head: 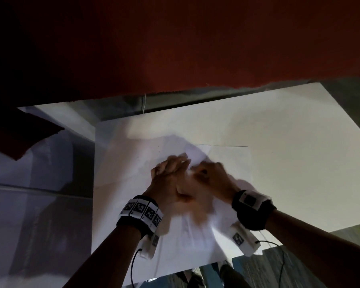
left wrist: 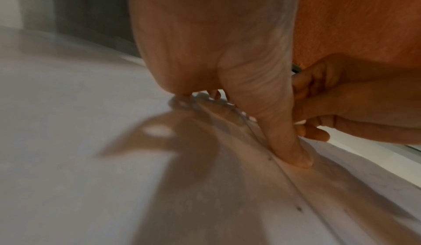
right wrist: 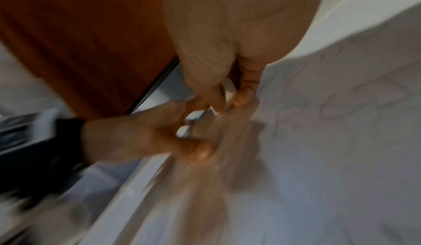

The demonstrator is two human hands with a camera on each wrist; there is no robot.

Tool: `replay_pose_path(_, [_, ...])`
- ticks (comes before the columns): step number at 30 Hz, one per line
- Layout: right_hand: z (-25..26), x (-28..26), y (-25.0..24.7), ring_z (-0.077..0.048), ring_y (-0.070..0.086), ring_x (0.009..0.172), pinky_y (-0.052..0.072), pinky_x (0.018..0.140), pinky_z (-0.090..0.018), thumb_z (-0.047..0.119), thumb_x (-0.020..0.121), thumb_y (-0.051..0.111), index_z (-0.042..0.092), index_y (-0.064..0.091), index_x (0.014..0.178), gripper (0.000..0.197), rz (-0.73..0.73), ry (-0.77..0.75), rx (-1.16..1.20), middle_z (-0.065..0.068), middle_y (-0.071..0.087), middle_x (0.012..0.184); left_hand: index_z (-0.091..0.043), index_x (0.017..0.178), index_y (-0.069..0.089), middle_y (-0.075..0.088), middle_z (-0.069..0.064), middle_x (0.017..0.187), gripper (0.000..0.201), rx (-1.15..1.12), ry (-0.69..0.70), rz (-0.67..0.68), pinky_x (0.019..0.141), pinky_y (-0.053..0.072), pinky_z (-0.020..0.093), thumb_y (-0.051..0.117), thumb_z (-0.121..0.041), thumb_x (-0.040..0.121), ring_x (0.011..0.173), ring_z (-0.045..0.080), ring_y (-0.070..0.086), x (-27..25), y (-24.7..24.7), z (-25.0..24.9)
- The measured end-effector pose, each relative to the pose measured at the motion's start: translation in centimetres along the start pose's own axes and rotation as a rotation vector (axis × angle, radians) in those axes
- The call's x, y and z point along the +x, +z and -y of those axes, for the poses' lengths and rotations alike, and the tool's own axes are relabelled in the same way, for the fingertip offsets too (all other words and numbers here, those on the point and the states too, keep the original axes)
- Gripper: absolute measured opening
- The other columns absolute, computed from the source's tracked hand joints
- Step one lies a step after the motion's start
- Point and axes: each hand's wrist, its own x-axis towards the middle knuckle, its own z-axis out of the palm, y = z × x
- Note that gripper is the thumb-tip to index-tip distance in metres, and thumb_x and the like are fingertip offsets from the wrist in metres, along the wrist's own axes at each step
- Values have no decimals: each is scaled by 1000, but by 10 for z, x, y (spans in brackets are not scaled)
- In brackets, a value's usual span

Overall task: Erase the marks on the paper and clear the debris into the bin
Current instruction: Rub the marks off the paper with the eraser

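Note:
A white sheet of paper [head: 229, 161] lies on the white table [head: 283, 125], with faint pencil marks [right wrist: 341, 105] showing in the right wrist view. My right hand [head: 211, 173] pinches a small white eraser [right wrist: 228, 94] between thumb and fingers, its tip down on the sheet. Right beside it, my left hand [head: 170, 173] presses the paper down, with the thumb [left wrist: 293, 146] lying straight and flat along a crease. A few dark specks of debris [left wrist: 299, 209] lie on the sheet near the thumb. No bin is in view.
A dark red cloth [head: 175, 48] hangs along the table's far edge. Another red piece [head: 19, 138] lies at the left over pale furniture [head: 50, 183]. Cables [head: 279, 256] run from both wrist bands at the near table edge.

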Motion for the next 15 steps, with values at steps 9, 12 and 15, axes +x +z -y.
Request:
replay_pose_path(9, [-17, -1, -32, -16, 66, 89, 47, 72, -26, 27, 94, 58, 17, 69, 102, 18, -107, 119, 28, 7, 71, 96, -40, 162, 9, -10, -25, 167, 124, -10, -3, 11, 117, 4, 37, 79, -73, 66, 155, 9, -12, -1, -4, -3])
replay_pose_path(12, [-25, 3, -45, -14, 60, 73, 46, 66, -30, 39, 95, 57, 22, 63, 88, 19, -90, 143, 16, 6, 66, 78, -38, 162, 12, -10, -26, 166, 123, -35, -12, 41, 117, 6, 41, 83, -67, 66, 154, 10, -11, 1, -7, -7])
replay_pose_path(15, [-27, 6, -45, -18, 58, 73, 45, 64, -22, 42, 94, 59, 16, 63, 82, 28, -72, 134, -10, 6, 64, 75, -34, 157, 19, -8, -23, 164, 114, -62, -4, 50, 114, 13, 45, 87, -57, 68, 152, 15, -4, 2, -12, -15])
